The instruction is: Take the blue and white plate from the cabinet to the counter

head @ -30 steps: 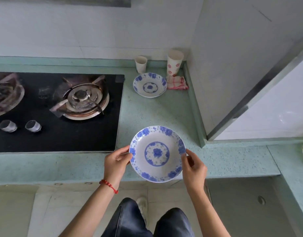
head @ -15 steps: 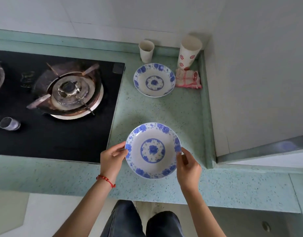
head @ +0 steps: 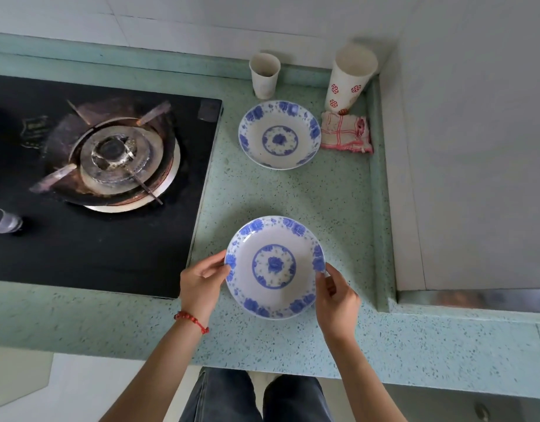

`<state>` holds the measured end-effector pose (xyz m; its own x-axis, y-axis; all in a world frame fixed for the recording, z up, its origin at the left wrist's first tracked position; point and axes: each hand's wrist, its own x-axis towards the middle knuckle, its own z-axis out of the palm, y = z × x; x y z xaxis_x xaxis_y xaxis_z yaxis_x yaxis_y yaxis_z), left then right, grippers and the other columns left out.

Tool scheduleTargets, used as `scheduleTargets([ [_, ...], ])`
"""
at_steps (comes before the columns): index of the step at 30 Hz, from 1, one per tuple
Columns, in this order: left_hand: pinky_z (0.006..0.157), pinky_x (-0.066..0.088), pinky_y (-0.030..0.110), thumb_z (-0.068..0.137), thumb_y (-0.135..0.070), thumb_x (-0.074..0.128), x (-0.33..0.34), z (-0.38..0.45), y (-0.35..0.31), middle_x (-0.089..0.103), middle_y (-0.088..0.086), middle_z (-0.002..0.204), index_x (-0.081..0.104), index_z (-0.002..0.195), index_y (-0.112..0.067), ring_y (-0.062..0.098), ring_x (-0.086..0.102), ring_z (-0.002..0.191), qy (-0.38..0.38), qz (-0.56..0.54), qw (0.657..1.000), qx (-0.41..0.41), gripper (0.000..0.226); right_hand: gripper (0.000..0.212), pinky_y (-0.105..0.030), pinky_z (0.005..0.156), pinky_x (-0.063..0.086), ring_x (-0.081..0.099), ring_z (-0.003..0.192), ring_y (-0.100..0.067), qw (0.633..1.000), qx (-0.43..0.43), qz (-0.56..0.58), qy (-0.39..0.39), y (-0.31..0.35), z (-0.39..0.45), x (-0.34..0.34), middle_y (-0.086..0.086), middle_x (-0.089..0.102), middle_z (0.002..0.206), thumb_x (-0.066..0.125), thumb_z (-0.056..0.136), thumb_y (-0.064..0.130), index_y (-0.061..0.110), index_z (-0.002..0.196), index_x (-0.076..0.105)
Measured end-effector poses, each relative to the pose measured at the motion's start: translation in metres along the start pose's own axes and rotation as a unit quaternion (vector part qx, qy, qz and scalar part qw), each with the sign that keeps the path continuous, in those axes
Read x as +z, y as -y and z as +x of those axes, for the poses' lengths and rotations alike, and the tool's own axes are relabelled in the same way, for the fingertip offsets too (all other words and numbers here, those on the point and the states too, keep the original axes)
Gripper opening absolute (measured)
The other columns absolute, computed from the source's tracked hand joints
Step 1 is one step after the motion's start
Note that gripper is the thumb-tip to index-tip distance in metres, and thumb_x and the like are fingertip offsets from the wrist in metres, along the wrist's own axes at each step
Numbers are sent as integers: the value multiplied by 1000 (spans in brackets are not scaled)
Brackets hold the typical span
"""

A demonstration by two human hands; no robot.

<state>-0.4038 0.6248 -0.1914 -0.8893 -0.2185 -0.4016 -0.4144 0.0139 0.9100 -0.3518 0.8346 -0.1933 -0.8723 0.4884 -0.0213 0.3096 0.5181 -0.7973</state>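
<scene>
A: What has changed in the last second?

B: The blue and white plate (head: 275, 267) was out past the front edge of the worktop (head: 332, 196), over the floor; now it sits wholly over the green speckled surface, just right of the gas hob (head: 95, 184); the view has also tipped further down onto the surface.

A: And the hands?

B: The left hand (head: 201, 284) pinches the left rim, thumb on top and fingers curled beneath; the right hand (head: 335, 296) pinches the right rim the same way; both are closed on it, neither spread.

A: Is it down yet?

B: I cannot tell whether the base touches or hovers just above; I judge the carry nearly finished, with only the setting down and letting go left.

A: Materials?

B: The plate looks like glazed ceramic, shallow and round, with a blue floral band on the rim and a blue medallion at the centre; smooth and glossy, so likely slick at the rim; a matching second plate (head: 279, 134) lies further back, well apart; behind it stand a small paper cup (head: 264, 75) and a taller paper cup with red motifs (head: 349, 79); a folded red-checked cloth (head: 345, 133) lies just beside the second plate.
</scene>
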Motion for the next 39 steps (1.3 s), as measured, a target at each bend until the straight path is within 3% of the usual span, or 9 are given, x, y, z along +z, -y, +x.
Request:
scheduleTargets([
  [4, 67, 57, 21, 75, 8, 64, 6, 10, -7, 74, -10, 80, 71, 85, -30, 8, 69, 79, 10, -6, 1000, 2, 39, 15, -10, 36, 31, 37, 34, -5, 1000, 0, -11, -1, 1, 14, 3, 4, 48, 44, 55, 86, 8, 13, 96, 66],
  [7, 65, 56, 19, 76, 9, 63, 12, 19, -14, 73, -15, 75, 71, 89, -23, 7, 69, 78, 13, -9, 1000, 2, 35, 16, -6, 38, 35, 44, 38, -3, 1000, -1, -13, -4, 4, 27, 6, 1, 54, 48, 56, 86, 8, 10, 99, 65],
  [11, 68, 57, 21, 76, 10, 62, 19, 34, -20, 70, -2, 85, 65, 103, -5, 5, 69, 78, 6, -8, 1000, 8, 31, 13, -9, 41, 33, 54, 44, -23, 1000, -13, -17, -7, 7, 44, 9, -6, 60, 52, 55, 86, 9, 13, 94, 65],
  [18, 73, 57, 25, 77, 8, 62, 30, 54, -32, 69, 2, 90, 64, 105, -5, 4, 68, 80, 12, 0, 1000, 16, 31, 14, -25, 46, 41, 55, 48, -26, 1000, -9, -17, -12, 10, 66, 18, -9, 62, 56, 53, 88, 13, 12, 97, 64],
  [23, 77, 57, 29, 78, 9, 61, 34, 60, -36, 68, 10, 100, 63, 107, -3, 15, 67, 88, 13, -4, 1000, 12, 32, 13, -21, 40, 35, 44, 41, -10, 1000, -13, -10, -20, 11, 73, 22, 6, 51, 49, 51, 89, 14, 14, 94, 64],
  [25, 79, 57, 33, 78, 9, 61, 35, 59, -38, 68, 13, 103, 62, 108, -1, 19, 67, 91, 13, -2, 1000, 9, 32, 13, -13, 37, 31, 42, 40, -2, 1000, -12, -10, -20, 11, 73, 22, 13, 47, 48, 51, 89, 15, 15, 93, 63],
  [29, 84, 52, 40, 79, 8, 60, 36, 57, -40, 67, 15, 106, 61, 109, 1, 24, 65, 94, 10, 5, 1000, 12, 31, 14, -11, 37, 29, 41, 39, -1, 1000, -9, -13, -15, 12, 73, 22, 17, 46, 48, 51, 89, 15, 14, 95, 63],
  [35, 80, 53, 34, 78, 4, 63, 37, 51, -43, 68, 14, 101, 63, 105, 1, 20, 65, 87, -13, 41, 998, 47, 28, 15, -19, 43, 35, 49, 50, 1, 999, 25, -16, 28, 17, 71, 16, 10, 56, 57, 50, 90, 26, 20, 99, 60],
  [39, 71, 48, 12, 81, -10, 66, 31, 43, -42, 68, 8, 99, 64, 104, -2, 15, 64, 87, -20, 118, 986, 115, 25, 14, -26, 51, 41, 57, 60, -13, 997, 4, -44, 66, 22, 66, 9, 4, 62, 66, 47, 91, 27, 21, 100, 55],
])
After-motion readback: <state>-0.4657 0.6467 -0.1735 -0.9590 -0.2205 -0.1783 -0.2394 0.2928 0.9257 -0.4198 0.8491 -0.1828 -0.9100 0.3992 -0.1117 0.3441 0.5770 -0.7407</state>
